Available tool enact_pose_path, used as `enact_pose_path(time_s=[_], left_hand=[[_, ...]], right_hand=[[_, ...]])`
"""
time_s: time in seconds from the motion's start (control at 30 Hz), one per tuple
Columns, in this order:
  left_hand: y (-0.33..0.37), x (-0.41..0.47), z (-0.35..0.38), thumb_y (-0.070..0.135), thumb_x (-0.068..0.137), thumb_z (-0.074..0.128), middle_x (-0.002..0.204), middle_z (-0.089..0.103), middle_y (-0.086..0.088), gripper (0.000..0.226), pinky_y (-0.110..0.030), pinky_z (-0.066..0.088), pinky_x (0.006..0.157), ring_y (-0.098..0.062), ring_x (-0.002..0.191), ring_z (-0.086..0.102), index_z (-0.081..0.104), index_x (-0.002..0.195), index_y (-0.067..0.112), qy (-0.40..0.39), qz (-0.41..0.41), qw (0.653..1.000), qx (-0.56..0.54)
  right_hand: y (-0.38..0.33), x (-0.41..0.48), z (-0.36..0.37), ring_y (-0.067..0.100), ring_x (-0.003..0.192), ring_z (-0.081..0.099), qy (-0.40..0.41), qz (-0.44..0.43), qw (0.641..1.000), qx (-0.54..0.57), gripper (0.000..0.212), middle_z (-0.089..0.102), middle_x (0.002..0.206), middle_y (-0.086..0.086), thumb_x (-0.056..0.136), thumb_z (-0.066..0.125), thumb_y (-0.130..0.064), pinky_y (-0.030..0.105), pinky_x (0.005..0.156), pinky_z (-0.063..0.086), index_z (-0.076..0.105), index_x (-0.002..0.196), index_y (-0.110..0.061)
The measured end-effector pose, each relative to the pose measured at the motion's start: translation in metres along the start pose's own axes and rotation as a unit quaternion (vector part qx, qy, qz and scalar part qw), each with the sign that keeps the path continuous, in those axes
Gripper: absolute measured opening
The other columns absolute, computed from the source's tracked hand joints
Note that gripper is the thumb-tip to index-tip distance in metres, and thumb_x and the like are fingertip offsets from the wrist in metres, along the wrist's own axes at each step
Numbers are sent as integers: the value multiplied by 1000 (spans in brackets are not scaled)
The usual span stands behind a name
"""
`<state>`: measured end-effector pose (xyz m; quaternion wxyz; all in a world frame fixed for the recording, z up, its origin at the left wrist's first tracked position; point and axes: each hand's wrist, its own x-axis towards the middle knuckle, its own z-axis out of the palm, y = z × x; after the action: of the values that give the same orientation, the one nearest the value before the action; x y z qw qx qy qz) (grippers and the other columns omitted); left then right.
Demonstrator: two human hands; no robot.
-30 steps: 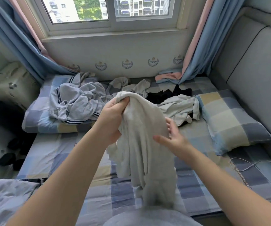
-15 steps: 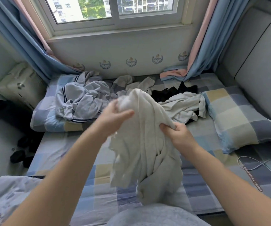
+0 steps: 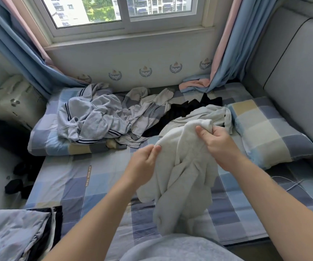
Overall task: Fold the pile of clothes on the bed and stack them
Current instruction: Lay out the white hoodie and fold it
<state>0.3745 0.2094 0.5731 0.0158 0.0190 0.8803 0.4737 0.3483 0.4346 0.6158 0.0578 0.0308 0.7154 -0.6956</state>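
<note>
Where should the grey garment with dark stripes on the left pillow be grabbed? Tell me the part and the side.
I would take the grey garment by its striped band, which lies exposed along the heap's near edge. Come from the near side, over the bare sheet; on its right other clothes crowd it. The left hand and right hand both hold the white garment.

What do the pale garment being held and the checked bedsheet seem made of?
Pale garment: soft, thickish knit, likely cotton jersey or fleece, matte; it hangs in heavy rounded folds.
Checked bedsheet: thin woven fabric, probably cotton, matte; it lies flat with fine creases.
</note>
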Motion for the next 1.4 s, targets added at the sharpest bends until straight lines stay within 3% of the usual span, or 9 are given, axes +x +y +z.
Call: enact_pose_path(time_s=[0.33, 0.43, 0.53, 0.67, 0.83, 0.93, 1.1, 1.23, 1.4], left_hand=[[35, 16, -58, 35, 108, 42, 63, 49, 6, 44, -29, 36, 56, -7, 56, 42, 58, 79, 6, 136, 6, 991, -7], [53, 20, -59, 33, 108, 41, 67, 49, 6, 42, -21, 40, 56, -2, 56, 44, 56, 74, 15, 155, -35, 980, -118], [71, 21, -62, 32, 109, 41, 65, 39, 0, 42, -29, 35, 53, -11, 56, 38, 50, 74, 9, 156, -19, 972, -176], [95, 20, -62, 34, 107, 44, 62, 37, -2, 37, -37, 31, 56, -22, 61, 34, 54, 83, 7, 133, 15, 965, -227], [96, 38, -85, 32, 107, 45, 49, 32, 13, 46, -26, 27, 46, -7, 47, 30, 37, 64, 18, 195, -14, 956, -217], [70, 55, -113, 36, 103, 53, 49, 31, 11, 51, -28, 29, 51, -12, 49, 31, 33, 58, 22, 257, -100, 943, -184], [47, 36, -96, 41, 93, 69, 103, 73, -6, 33, -38, 56, 84, -23, 93, 69, 70, 111, 13, 76, -63, 994, -44], [48, -14, -38, 43, 88, 73, 97, 76, 10, 26, -29, 57, 81, -9, 94, 71, 68, 106, 25, -224, -61, 970, -76], [29, -15, -2, 45, 83, 66, 79, 72, 11, 24, -44, 57, 77, -8, 77, 64, 70, 81, 21, -86, -35, 986, -139]], right_hand=[[-11, 29, -31, 21, 84, 57, 114, -5, 986, -119, 10, 64, 91, 5, 98, 62, -21, 30, 68, 44, 65, 99, -12], [-16, 12, -4, 18, 99, 51, 178, -158, 918, -317, 36, 54, 115, 4, 90, 68, -17, 31, 86, 43, 53, 123, -16], [7, -20, 41, 16, 95, 58, 14, -176, 939, -295, 33, 57, 108, -4, 87, 73, -32, 39, 84, 54, 55, 112, -22], [53, -36, 91, 14, 136, 38, -124, 5, 944, -305, 97, 41, 147, -12, 65, 67, -76, 43, 110, 40, 34, 145, -33], [39, -20, 77, 23, 106, 65, -176, -9, 960, -220, 19, 72, 110, -1, 96, 63, -38, 38, 87, 51, 69, 105, -23], [9, -18, 54, 28, 84, 65, -189, 18, 979, -73, 33, 70, 89, 13, 93, 67, -32, 46, 77, 50, 68, 94, 1], [-32, -7, 33, 29, 92, 71, -67, 52, 992, 97, 29, 75, 97, 17, 100, 58, -24, 39, 81, 61, 67, 108, 2], [-44, -3, 33, 27, 89, 72, -59, 54, 985, 153, 33, 73, 95, 16, 101, 56, -30, 38, 78, 62, 65, 109, 0], [-46, 1, 33, 23, 91, 70, -48, 48, 982, 176, 31, 72, 99, 11, 102, 55, -28, 35, 76, 62, 61, 119, -3]])
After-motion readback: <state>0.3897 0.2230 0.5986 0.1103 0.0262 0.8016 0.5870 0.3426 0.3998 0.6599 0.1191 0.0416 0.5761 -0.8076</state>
